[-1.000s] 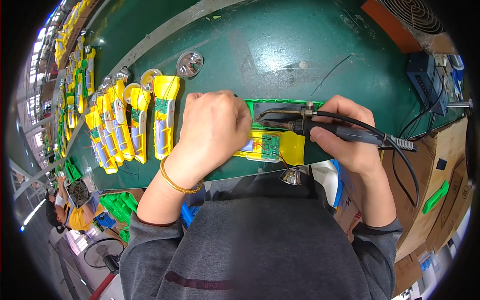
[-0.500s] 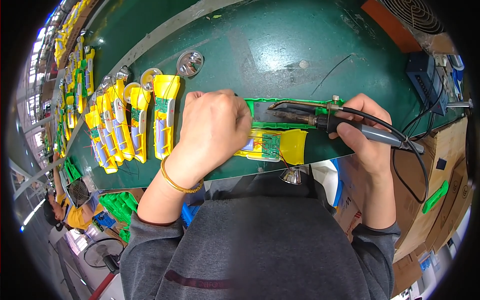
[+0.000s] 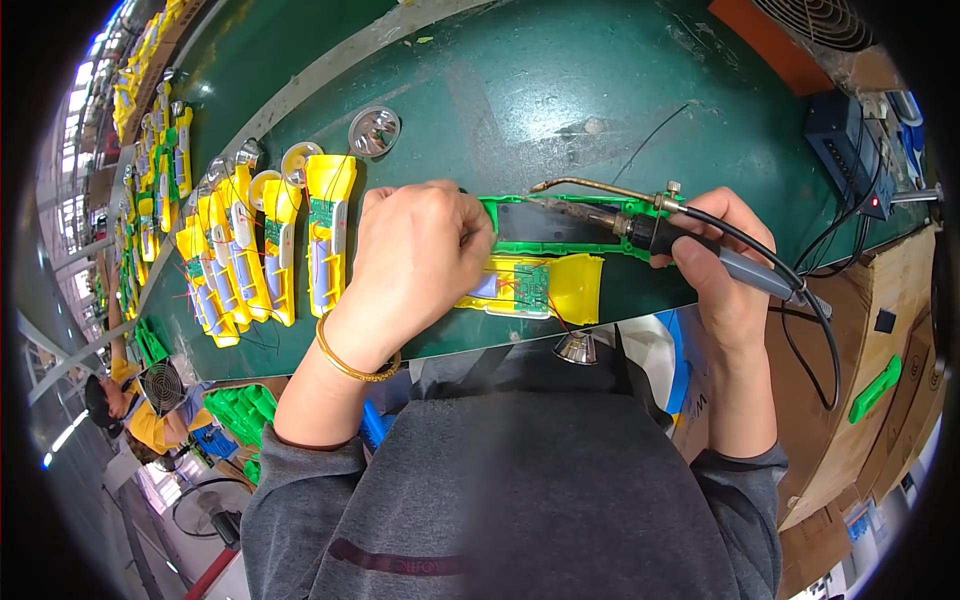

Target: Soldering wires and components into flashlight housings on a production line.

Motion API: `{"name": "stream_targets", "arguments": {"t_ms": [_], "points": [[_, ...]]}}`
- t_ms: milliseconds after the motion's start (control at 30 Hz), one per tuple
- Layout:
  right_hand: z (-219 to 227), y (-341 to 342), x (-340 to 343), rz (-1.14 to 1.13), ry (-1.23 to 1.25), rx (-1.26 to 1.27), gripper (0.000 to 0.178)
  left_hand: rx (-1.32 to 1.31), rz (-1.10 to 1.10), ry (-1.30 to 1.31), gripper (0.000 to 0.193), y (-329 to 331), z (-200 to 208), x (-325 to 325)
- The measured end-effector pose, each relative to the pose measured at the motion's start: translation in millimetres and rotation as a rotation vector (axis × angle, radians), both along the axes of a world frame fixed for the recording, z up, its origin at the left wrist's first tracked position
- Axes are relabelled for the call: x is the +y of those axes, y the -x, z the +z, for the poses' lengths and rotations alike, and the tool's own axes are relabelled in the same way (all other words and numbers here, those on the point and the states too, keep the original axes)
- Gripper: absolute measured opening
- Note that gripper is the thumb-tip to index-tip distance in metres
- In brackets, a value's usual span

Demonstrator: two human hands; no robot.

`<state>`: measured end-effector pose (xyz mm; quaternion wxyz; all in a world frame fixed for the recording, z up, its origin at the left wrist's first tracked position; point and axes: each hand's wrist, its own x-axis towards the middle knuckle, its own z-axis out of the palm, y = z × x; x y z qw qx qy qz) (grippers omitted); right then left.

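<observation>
Since the iron [image 3: 657, 237] was last seen, what has been changed?
— It has been tilted in the right hand's [image 3: 730, 298] grip over the green case [image 3: 560, 247]; its tube's [image 3: 612, 188] tip is now shown past the far rim.
— And the left hand [image 3: 420, 245]?
— Curled at the case's left end; whether anything is gripped cannot be told.
— Elsewhere?
— Yellow cases [image 3: 333, 180] are spread on the table [image 3: 560, 110]; at right, cartons [image 3: 815, 545] are seen.

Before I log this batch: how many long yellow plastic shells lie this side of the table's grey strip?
6: five yellow shells grouped left of the bare left hand, and one yellow shell just right of it. More may be hidden behind the hand or overlaps.
</observation>
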<state>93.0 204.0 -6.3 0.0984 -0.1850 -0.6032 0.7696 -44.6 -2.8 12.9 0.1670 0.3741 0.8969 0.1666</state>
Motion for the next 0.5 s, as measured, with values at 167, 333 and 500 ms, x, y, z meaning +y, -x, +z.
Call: {"name": "stream_targets", "arguments": {"t_ms": [167, 333, 500], "points": [[-1, -1, -2, -0.062, 0.055, 0.021, 0.012, -0.061, 0.013, 0.013, 0.01, 0, 4, -3], [-4, -5, 1, -0.121, 0.042, 0.063, 0.011, -0.133, 0.001, -0.048, 0.01, 2, 15, -12], [-6, -6, 0, -0.208, 0.062, 0.039, 0.009, 0.055, 0.202, -0.384, 0.013, -13, 23, -25]]}}
